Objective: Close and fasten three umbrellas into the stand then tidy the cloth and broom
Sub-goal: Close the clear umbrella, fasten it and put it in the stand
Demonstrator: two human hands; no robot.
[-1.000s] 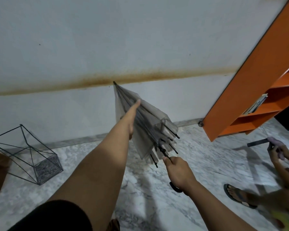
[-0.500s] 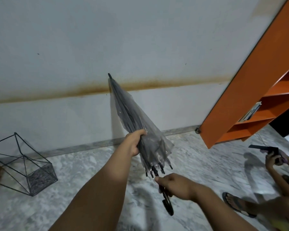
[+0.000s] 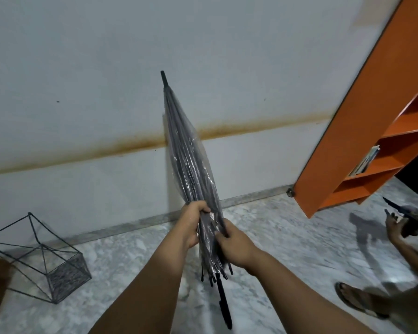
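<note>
Gripping the folded umbrella (image 3: 191,169) with both hands, the person holds it out in front of them, above the floor. Its long axis runs steeply up and away: the black straight handle hangs lowest and nearest, and the black tip points up toward the wall, leaning a little left. The left hand (image 3: 193,224) wraps around the bundled canopy from the left side, fingers curled over it. The right hand (image 3: 235,244) closes on the canopy just below and beside it, fingertips pinching into the folds. The canopy is clear, glossy plastic, creased and gathered over thin dark ribs, whose small black end caps fan out below the hands.

Underfoot lies a grey-and-white marble floor (image 3: 287,237). Off to the left on that floor sits a wire stand (image 3: 44,259), an angular frame of thin black rods with a mesh base, tipped over on its side and well apart from the umbrella. At the right, another person's hands (image 3: 401,225) hold a dark object, and a sandalled foot (image 3: 357,300) rests on the marble. Beyond them is an orange shelf unit (image 3: 362,131) with smooth flat panels. Farthest back stands a pale wall (image 3: 82,68) crossed by a rusty brown stain.
</note>
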